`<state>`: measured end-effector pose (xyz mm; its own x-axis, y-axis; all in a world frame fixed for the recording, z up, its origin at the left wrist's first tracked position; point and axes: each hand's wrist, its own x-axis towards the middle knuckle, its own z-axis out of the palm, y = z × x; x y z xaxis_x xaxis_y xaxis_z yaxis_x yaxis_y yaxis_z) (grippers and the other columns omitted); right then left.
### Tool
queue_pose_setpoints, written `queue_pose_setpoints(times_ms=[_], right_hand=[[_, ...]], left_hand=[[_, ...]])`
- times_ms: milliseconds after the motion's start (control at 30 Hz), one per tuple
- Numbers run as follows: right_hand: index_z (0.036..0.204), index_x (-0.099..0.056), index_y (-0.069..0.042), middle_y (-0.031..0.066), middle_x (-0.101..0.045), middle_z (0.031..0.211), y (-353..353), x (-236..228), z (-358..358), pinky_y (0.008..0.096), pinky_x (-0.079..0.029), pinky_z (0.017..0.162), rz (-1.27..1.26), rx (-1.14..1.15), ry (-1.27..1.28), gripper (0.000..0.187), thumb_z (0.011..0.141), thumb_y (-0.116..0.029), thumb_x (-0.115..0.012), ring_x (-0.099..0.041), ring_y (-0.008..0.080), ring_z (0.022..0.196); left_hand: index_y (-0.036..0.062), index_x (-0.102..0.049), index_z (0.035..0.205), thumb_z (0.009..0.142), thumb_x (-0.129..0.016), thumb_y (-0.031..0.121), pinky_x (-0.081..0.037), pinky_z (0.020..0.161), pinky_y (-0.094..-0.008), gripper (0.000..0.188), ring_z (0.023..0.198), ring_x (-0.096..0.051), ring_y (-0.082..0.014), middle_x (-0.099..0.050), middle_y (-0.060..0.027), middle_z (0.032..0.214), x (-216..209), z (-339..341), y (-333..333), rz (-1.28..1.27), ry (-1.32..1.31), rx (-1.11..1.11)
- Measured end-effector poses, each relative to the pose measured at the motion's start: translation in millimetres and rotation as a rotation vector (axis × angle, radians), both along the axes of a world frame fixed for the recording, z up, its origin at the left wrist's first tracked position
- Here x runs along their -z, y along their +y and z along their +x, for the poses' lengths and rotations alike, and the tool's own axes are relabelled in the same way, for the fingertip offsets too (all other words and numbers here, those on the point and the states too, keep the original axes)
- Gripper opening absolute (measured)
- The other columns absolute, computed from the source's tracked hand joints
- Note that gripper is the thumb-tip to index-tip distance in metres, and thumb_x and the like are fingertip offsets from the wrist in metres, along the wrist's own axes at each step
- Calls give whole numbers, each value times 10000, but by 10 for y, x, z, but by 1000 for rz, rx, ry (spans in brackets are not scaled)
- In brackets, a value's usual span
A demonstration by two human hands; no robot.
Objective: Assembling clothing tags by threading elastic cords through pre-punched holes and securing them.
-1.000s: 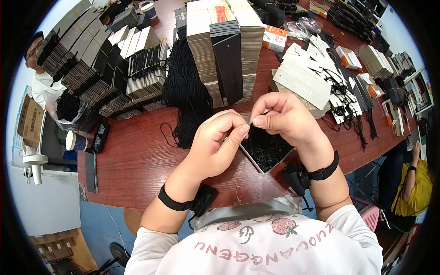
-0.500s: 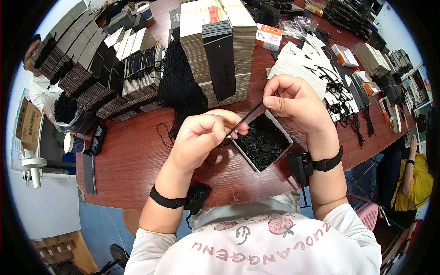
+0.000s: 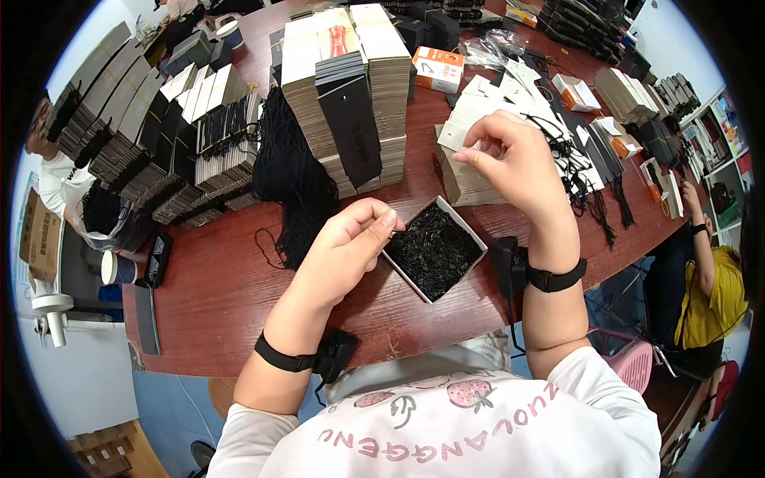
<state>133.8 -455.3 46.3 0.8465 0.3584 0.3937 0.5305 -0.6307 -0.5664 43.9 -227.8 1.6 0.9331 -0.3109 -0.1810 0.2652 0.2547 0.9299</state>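
My left hand [image 3: 351, 243] is closed in a pinch at the left corner of a small open box [image 3: 476, 259]. Whatever lies between its fingertips is hidden or too thin to make out. Inside the box is a heap of short black pieces [image 3: 434, 251], too small to name. My right hand [image 3: 518, 163] is raised over the far side of the box, fingers curled and thumb apart from them. Its thumb tip is at a stack of pale cards [image 3: 462, 185], whose top card has a small hole; whether they touch I cannot tell.
Tall stacks of cards [image 3: 311, 119] with black tags [image 3: 351, 143] rise beyond the box. A bundle of black cords [image 3: 291, 175] hangs beside them. White cards with black cords [image 3: 558, 143] spread at right. An orange-white box [image 3: 438, 68] stands behind. A person in yellow [image 3: 709, 295] sits right.
The black cord stretched between my hands no longer shows. My right hand has moved apart from my left and its pinch has opened. The whole view has shifted slightly.
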Motion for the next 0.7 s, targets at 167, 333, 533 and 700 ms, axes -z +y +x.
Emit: queue_pose_setpoints(times_ms=[167,333,533,700], right_hand=[[812,-608,-36,131,-588,817,-58,133,54,394,-470,757,-280,238,-87,255,628,-111,-767,-584,316,845],[847,-617,-24,118,-596,826,-132,160,125,356,-477,729,-244,314,-144,292,605,-71,-773,-590,267,802],[753,-638,-13,133,-614,799,-145,103,121,367,-476,728,-141,296,-111,167,644,-78,-747,-603,297,806],[779,-636,-6,104,-651,741,-119,16,111,290,-483,623,99,325,30,99,710,-50,-693,-611,199,637]], left_hand=[[43,-584,981,947,-524,213,-250,467,-159,183,551,-337,3,-529,30,753,-38,5,40,-98,12,-59],[-5,-575,1101,931,-523,143,-236,465,-158,231,545,-328,-2,-585,-34,893,-99,-17,68,-52,-105,-108],[-10,-581,1108,916,-541,112,-239,457,-161,231,543,-336,10,-608,-32,914,-123,-37,61,54,-150,-151],[18,-612,1087,918,-562,123,-399,580,-153,205,829,-576,-41,-651,-48,974,-155,-50,104,65,-140,-170]])
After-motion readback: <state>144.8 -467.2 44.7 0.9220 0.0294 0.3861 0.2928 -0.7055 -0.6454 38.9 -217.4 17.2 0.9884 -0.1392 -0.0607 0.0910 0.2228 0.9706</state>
